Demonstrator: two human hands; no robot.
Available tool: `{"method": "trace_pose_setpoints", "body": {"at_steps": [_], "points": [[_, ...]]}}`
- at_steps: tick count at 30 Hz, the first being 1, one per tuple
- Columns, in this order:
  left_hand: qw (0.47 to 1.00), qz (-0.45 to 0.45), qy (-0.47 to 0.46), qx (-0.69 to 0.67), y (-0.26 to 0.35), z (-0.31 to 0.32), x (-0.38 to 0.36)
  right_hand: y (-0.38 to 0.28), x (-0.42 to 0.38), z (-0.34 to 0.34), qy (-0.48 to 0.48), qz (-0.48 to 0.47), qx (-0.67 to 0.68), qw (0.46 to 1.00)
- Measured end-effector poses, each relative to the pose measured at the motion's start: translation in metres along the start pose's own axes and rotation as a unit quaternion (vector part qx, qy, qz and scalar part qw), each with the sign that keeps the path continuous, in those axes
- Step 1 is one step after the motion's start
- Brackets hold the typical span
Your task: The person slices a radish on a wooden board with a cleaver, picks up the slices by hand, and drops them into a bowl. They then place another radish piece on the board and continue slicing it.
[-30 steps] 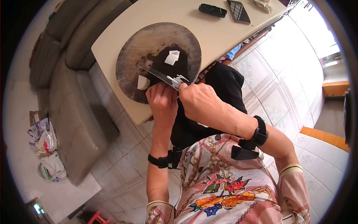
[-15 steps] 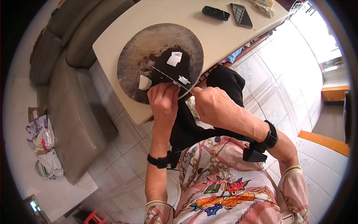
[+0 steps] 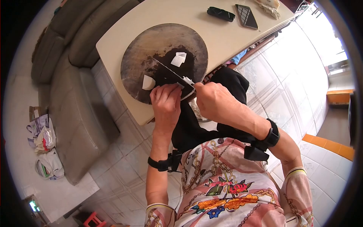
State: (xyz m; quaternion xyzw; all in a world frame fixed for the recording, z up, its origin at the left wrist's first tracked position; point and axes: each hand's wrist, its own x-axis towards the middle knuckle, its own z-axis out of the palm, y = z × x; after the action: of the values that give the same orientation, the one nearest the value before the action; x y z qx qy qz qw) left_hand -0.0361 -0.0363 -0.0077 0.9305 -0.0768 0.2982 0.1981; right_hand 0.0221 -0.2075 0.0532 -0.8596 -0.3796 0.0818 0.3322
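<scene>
My right hand (image 3: 213, 99) is wrapped round the handle end of a knife (image 3: 166, 67), whose thin blade, seen nearly edge-on, slants up and left over a round wooden chopping board (image 3: 136, 49). The fingers of my left hand (image 3: 165, 100) are bent and pressed together at the board's near edge. A small pale piece (image 3: 180, 86) shows at their tips, left of the blade. Right against the blade's other side lie thin white slices (image 3: 188, 80). Further up rests a flat white piece (image 3: 179, 59). A white chunk with a curved side (image 3: 148, 82) sits left of my left hand.
The board stands on a cream table (image 3: 223, 41). Towards the table's far end lie a dark glasses case (image 3: 221, 14), a phone (image 3: 246, 16) and a pale bag (image 3: 269, 7). A grey sofa (image 3: 77, 121) is at the left, with bags (image 3: 45, 143) beyond it.
The knife blade has swung a little steeper and its tip has moved up and left. A pale piece now shows at my left fingertips. Both hands stay in nearly the same place.
</scene>
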Motion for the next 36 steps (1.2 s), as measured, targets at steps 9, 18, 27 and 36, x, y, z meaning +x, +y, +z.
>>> {"method": "trace_pose_setpoints", "body": {"at_steps": [9, 18, 27, 36], "points": [[1.000, -0.005, 0.000, 0.014, 0.003, 0.000, 0.001, -0.006, -0.011, -0.002, -0.023, -0.013, 0.008, 1.000], [1.000, 0.002, 0.009, 0.018, 0.001, 0.002, -0.001, -0.009, 0.010, 0.009, -0.011, -0.007, -0.029, 1.000], [0.999, -0.011, 0.036, 0.014, 0.005, 0.005, -0.001, -0.006, -0.007, -0.004, -0.016, 0.016, 0.075, 0.997], [0.997, -0.052, 0.058, -0.017, 0.009, 0.009, -0.002, -0.005, -0.009, -0.005, -0.022, 0.051, 0.074, 0.996]]}}
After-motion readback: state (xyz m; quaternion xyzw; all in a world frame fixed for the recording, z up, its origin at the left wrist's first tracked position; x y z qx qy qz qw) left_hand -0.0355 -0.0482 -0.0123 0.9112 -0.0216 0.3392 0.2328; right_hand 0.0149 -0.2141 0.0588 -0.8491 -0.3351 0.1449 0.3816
